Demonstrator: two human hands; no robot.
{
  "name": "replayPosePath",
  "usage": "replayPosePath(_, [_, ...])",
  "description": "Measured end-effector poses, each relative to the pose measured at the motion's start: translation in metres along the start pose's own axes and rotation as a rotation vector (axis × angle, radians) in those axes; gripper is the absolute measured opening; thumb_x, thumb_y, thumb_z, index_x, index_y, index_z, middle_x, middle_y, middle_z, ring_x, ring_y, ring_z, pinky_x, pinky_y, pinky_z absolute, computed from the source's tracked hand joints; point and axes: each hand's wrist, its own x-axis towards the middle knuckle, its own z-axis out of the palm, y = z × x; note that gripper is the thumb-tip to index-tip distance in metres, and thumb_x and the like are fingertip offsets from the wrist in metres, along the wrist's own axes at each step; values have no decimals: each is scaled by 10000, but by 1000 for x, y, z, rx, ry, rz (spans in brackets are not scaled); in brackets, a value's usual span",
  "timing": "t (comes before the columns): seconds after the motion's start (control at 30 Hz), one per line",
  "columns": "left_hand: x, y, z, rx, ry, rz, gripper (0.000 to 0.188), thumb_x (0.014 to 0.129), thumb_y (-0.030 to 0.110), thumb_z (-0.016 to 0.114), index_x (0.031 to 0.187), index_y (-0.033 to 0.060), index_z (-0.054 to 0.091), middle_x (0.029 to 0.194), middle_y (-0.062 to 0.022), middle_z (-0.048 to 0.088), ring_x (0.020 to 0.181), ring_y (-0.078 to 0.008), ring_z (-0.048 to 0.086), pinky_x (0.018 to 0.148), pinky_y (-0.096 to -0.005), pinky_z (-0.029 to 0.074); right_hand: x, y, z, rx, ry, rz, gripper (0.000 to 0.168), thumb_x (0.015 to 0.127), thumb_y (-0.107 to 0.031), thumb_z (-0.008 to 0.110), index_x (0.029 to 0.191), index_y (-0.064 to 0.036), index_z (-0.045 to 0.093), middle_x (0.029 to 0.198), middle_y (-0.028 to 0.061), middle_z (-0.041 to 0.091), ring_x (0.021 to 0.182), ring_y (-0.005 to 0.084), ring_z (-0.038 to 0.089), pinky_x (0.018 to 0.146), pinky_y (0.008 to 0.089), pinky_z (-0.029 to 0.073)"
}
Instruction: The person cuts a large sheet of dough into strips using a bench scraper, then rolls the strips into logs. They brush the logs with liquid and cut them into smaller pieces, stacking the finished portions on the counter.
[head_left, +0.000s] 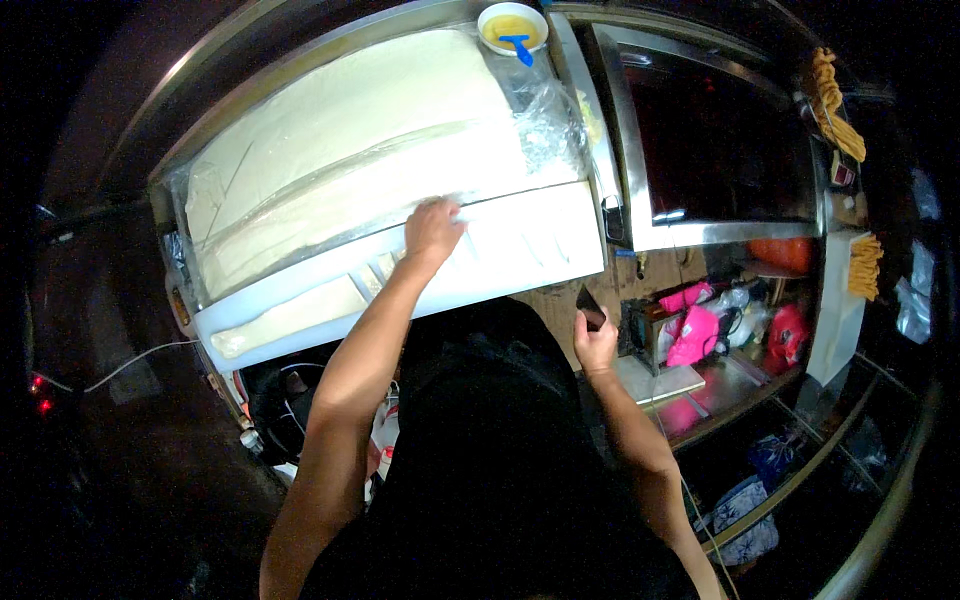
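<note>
My left hand (435, 231) is over the far edge of a white cutting board (517, 266), beside plastic film over the dough. Its fingertips are blurred and bent down; whether they pinch anything is unclear. Under my left forearm, a long strip of pale dough (292, 316) lies on the board, with narrow cut pieces (370, 279) at its right end. More strips to the right are washed out by glare. My right hand (598, 346) grips a dark, flat-bladed cutter (590, 304), held off the board's near right edge with the blade pointing up and away.
Large dough slabs (352, 97) lie under clear film behind the board. A white bowl (545, 34) of yellow liquid holds a blue-handled tool (517, 46). At right stands a metal-framed dark vat (720, 135), with golden fried dough sticks (865, 266) beyond. Pink bags (694, 335) sit below.
</note>
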Motion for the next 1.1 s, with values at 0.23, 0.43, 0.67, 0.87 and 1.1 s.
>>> replayPosePath(0.23, [-34,-12,-9,-162,-216,36,177,815,165,718,849,46,591,842,-114,652,776,-286,641,699,-395,513,17,-16,33,124,-20,10,269,850,-210,706,961,25,637,778,182,703,705,367,696,664,418,544])
replayPosePath(0.43, [-76,32,-3,-332,215,270,215,812,106,747,848,66,539,880,-126,615,819,-284,630,736,-389,535,36,-36,44,164,-65,48,231,854,-153,723,957,47,673,811,137,724,710,206,683,678,345,536])
replayPosePath(0.67, [-48,21,32,-307,192,41,238,801,163,763,993,72,656,976,-124,618,937,-320,625,795,-411,520,35,-46,40,110,-168,75,370,846,-221,713,1038,84,628,821,209,712,746,343,709,710,411,552])
replayPosePath(0.87, [-11,11,14,-39,-100,-48,238,777,207,715,972,79,672,997,-111,626,953,-303,621,792,-401,504,25,-29,53,51,-166,68,342,840,-227,700,1010,61,634,782,215,697,716,394,683,684,457,545])
replayPosePath(1.1, [-13,25,21,-699,-620,-73,254,764,96,662,1013,54,685,872,-38,626,797,-181,605,696,-314,484,23,-35,55,20,-103,42,289,829,-192,694,991,39,633,779,230,686,728,419,672,671,473,535])
